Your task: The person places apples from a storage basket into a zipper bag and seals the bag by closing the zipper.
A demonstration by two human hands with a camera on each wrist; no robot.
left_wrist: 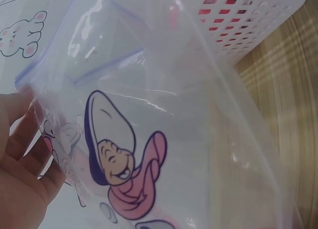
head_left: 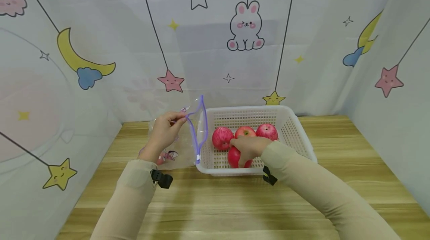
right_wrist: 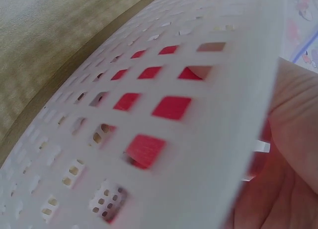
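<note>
My left hand (head_left: 168, 128) pinches the rim of a clear zip bag (head_left: 181, 150) with a purple zip edge. The bag's mouth gapes toward the basket, and cartoon figures are printed on its side (left_wrist: 174, 119). Inside the white plastic basket (head_left: 302, 150), my right hand (head_left: 250, 146) grips a red apple (head_left: 233, 157) near the front wall. Three more apples lie behind it: one at the left (head_left: 222, 138), one in the middle (head_left: 246, 131), one at the right (head_left: 267, 131). Through the basket's holes, the right wrist view shows red apple skin (right_wrist: 171, 107).
The basket stands on a wood-grain table (head_left: 215, 206) with the bag against its left end. White curtains (head_left: 215, 53) printed with stars, moons and rabbits enclose the back and sides. A black wrist camera (head_left: 162, 178) sits on the left sleeve.
</note>
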